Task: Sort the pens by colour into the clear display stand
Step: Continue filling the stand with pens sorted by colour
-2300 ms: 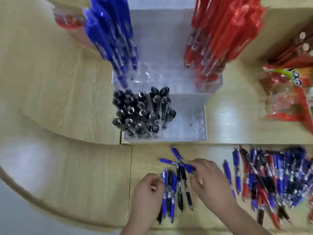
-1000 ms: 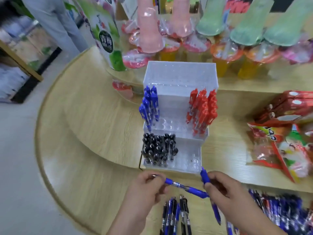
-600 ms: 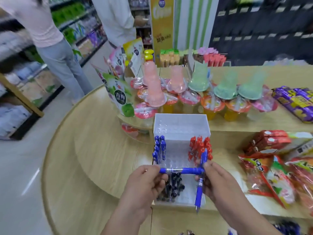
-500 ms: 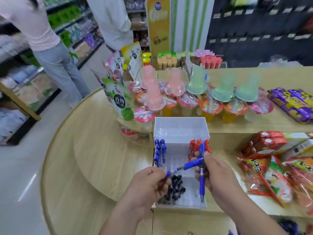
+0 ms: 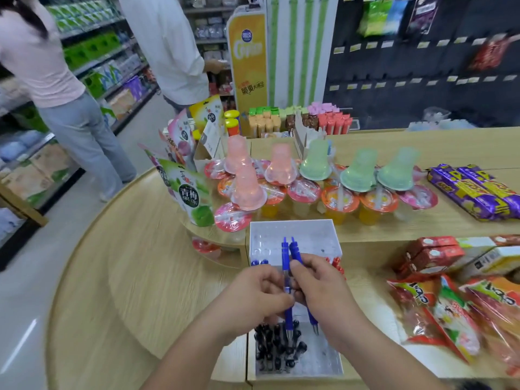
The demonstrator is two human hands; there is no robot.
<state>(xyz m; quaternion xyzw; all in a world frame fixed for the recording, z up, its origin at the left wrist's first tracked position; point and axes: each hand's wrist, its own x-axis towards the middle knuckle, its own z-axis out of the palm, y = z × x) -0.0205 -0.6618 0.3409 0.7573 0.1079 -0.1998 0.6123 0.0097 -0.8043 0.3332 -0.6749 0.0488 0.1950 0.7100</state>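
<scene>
Blue pens (image 5: 295, 253) are pinched upright by left hand (image 5: 261, 291) and right hand (image 5: 323, 288) over the clear display stand (image 5: 309, 229); lowering into holes beside the stored blue row (image 5: 259, 262) seems required.

The shop is bright, and the light is soft and even. A white streak of glare lies on the floor (image 5: 19, 346) past the left edge of the counter (image 5: 126, 277). The counter top shines a little. Shadows are faint. The blue pens (image 5: 289, 257) in the middle look sharp. The snack bags (image 5: 450, 313) at the counter's right edge are smeared. The hanging packets (image 5: 489, 54) far back are blurry too. Things near the sides look bent.
</scene>
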